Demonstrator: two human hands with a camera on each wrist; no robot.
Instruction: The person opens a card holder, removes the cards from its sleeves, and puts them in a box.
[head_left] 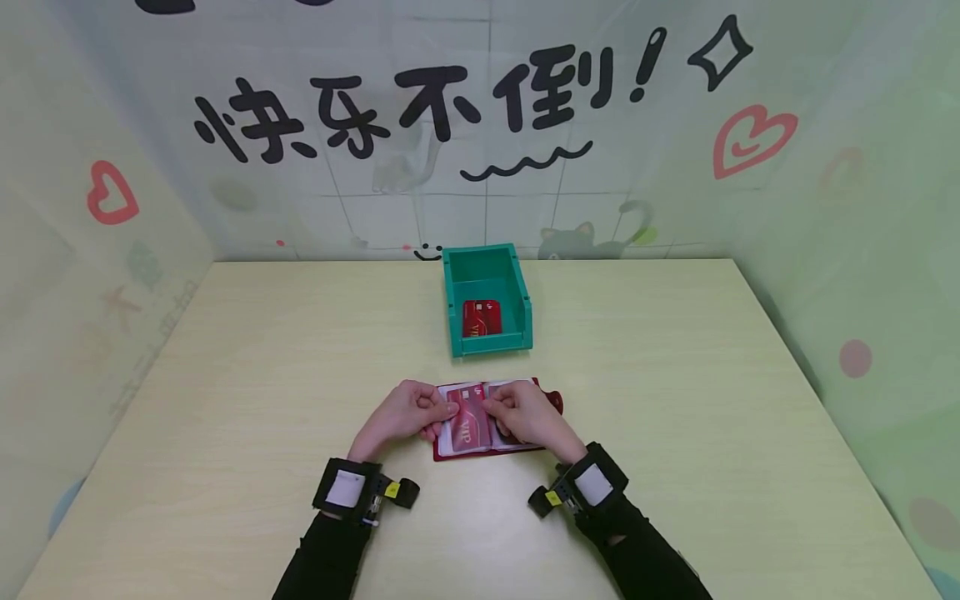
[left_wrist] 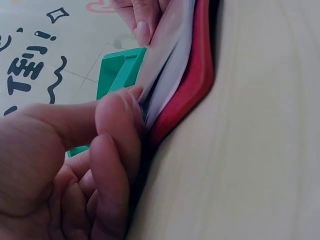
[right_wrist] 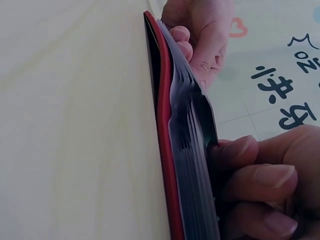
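Note:
A red card holder lies spread out on the table, with clear plastic sleeve pages inside. On its left page sits a red card printed "VIP", seemingly under clear plastic. My left hand pinches the outer edge of that page between thumb and forefinger; the left wrist view shows these fingers at the sleeve's edge. Over the right page, my right hand pinches near the card's right edge, close to the fold. Whether it grips card or plastic I cannot tell. The right wrist view shows a thick page stack beside its fingers.
A teal open-fronted bin stands behind the card holder near the table's back edge, with red cards inside. The holder's red strap end sticks out at the right. Printed sheets wall the table at the back and sides.

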